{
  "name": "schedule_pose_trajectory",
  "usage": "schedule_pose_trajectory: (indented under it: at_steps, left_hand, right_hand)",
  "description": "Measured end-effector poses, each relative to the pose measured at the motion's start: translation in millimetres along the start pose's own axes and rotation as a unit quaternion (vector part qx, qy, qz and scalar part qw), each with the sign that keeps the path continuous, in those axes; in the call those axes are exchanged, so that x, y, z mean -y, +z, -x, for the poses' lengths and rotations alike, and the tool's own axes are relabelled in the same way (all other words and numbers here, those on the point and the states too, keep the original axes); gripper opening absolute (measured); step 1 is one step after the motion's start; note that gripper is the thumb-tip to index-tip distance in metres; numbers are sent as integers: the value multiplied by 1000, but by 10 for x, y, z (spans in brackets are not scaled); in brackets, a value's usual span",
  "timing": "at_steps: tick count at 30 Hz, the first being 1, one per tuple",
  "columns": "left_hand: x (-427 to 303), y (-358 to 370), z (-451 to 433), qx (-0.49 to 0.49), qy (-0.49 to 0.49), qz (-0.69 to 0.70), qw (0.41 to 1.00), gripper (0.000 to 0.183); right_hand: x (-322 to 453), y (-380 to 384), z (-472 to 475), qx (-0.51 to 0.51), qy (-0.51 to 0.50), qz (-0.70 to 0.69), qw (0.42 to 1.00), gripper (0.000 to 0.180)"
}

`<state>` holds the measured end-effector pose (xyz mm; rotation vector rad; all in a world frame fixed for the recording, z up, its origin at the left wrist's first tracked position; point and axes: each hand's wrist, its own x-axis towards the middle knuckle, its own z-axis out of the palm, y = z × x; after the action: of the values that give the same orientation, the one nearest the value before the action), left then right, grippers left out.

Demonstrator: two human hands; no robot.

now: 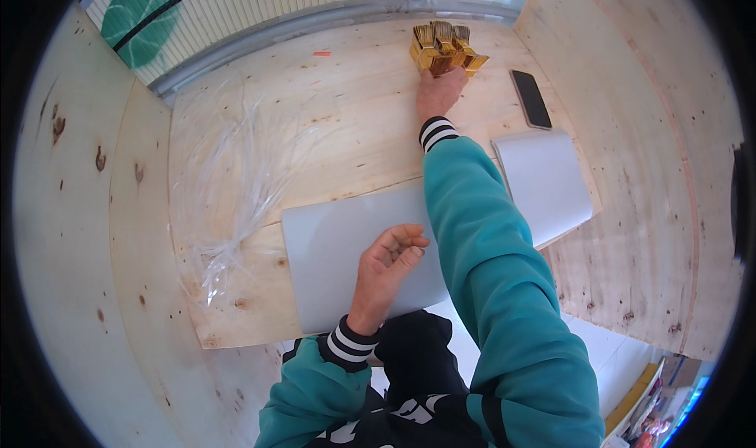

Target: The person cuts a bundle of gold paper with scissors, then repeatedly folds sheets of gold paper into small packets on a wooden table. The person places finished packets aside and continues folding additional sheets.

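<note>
At the far side of the plywood table, my right hand (442, 91) has its thumb and fingers around the near end of a gold-coloured bundle (440, 64). Its fingertips are partly hidden. That bundle sits against several similar banded bundles (444, 36) of thin flat pieces, their ends fanned out. Above a smooth grey sheet (328, 259) at the table's front edge, my left hand (390, 265) is half curled, with thumb and fingers apart and nothing visible in it. My right sleeve covers the sheet's right part.
A tangle of clear plastic strips (236, 212) lies at the left. On the right are a dark-screened phone (531, 99) and a stack of pale sheets (543, 182). Plywood walls (638, 141) rise on both sides. A small orange scrap (322, 53) lies towards the back.
</note>
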<state>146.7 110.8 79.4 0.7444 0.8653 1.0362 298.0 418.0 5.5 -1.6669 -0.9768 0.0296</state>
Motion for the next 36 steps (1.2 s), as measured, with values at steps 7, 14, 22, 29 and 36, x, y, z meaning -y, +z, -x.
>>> schedule_pose_trajectory:
  at_steps: [7, 14, 22, 29, 36]
  left_hand:
    - [10, -20, 2, 20, 23, 28, 999, 31]
    - [-5, -25, 24, 24, 20, 28, 999, 31]
    - [-25, -25, 45, 22, 14, 16, 1000, 35]
    - [-15, -33, 45, 27, 22, 24, 999, 32]
    - [19, -20, 18, 13, 30, 14, 999, 29]
  right_hand:
    - [-22, 85, -2, -7, -13, -5, 1000, 44]
    - [-29, 111, -23, 2, -59, 17, 998, 35]
    - [-21, 132, -47, 0, -41, 29, 999, 33]
    - [-96, 169, -73, 12, -48, 24, 998, 31]
    - [-53, -9, -148, -18, -99, 27, 995, 25]
